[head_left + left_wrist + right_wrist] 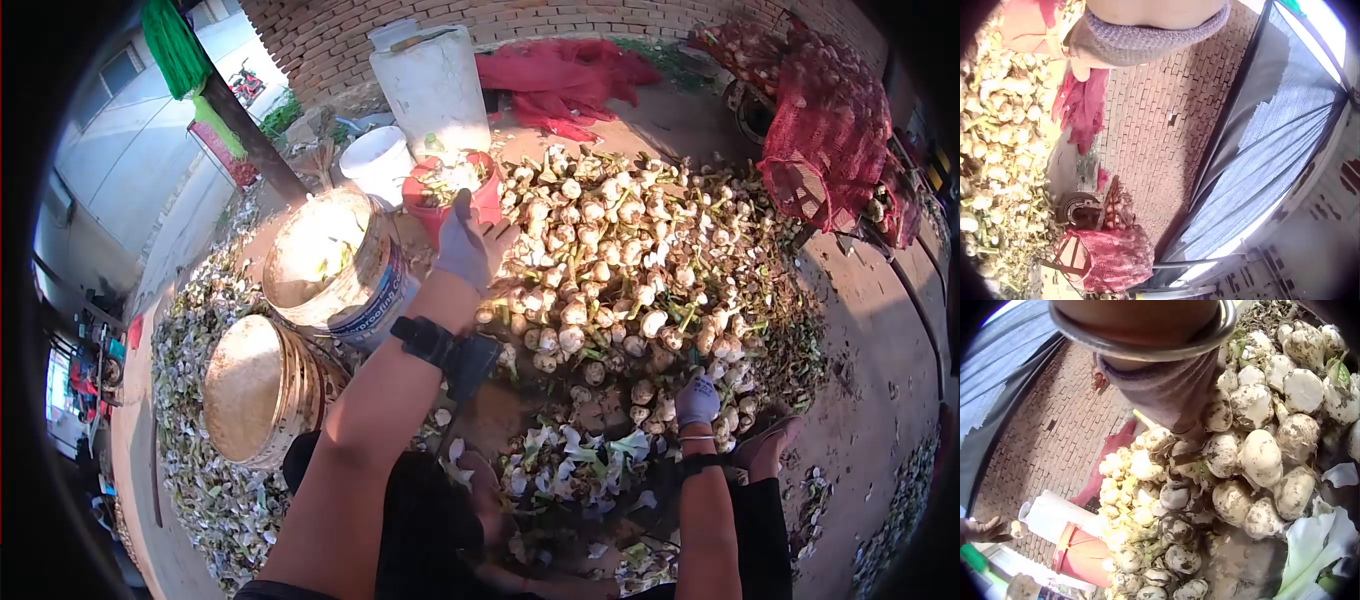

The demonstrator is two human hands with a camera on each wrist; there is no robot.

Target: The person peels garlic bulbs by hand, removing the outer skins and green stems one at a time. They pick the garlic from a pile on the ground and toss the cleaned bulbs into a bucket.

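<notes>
My left hand (470,250), in a pale glove, is raised over the red bucket (450,215), its fingers spread. In the right wrist view a single garlic bulb (1019,529) shows just off the fingertips of that left hand (988,530). My right hand (697,400), also gloved, reaches down into the near side of the heap of garlic bulbs (600,240). Its fingers are hidden among soil-stained bulbs (1235,456) in the right wrist view, so I cannot tell whether it grips one. Pale peelings and leaves (570,460) lie in front of me.
To the left stand two large dirty buckets, one labelled (340,265) and one nearer (250,390), with a white bucket (377,165) and a tall white container (430,90) behind. Red mesh sacks (830,130) sit at the right rear, red netting (570,80) by the brick wall.
</notes>
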